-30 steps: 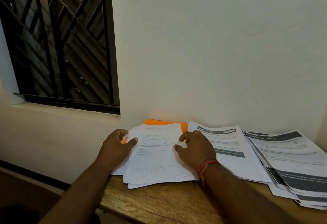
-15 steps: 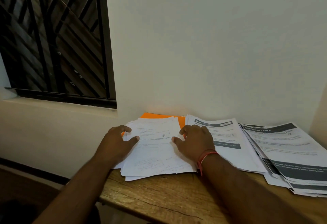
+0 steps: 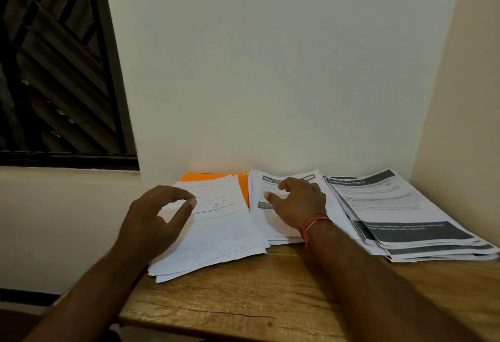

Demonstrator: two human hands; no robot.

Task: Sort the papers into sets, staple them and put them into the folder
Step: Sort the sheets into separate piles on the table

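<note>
Three piles of paper lie on the wooden table against the wall. The left pile of handwritten sheets partly covers an orange folder. My left hand hovers over that pile's left edge, fingers loosely curled, thumb and forefinger apart, holding nothing. My right hand, with a red thread at the wrist, is over the middle pile of printed sheets, fingers relaxed and bent, nothing gripped. A third pile with dark header bars lies at the right. No stapler is visible.
A white wall stands directly behind the piles and a side wall closes the right. A dark barred window is at upper left. Bare tabletop runs along the front edge; the table ends at the left near my left forearm.
My right hand has left the left pile and moved right onto the middle pile. My left hand has lifted off the left pile's edge. The view has shifted slightly.
</note>
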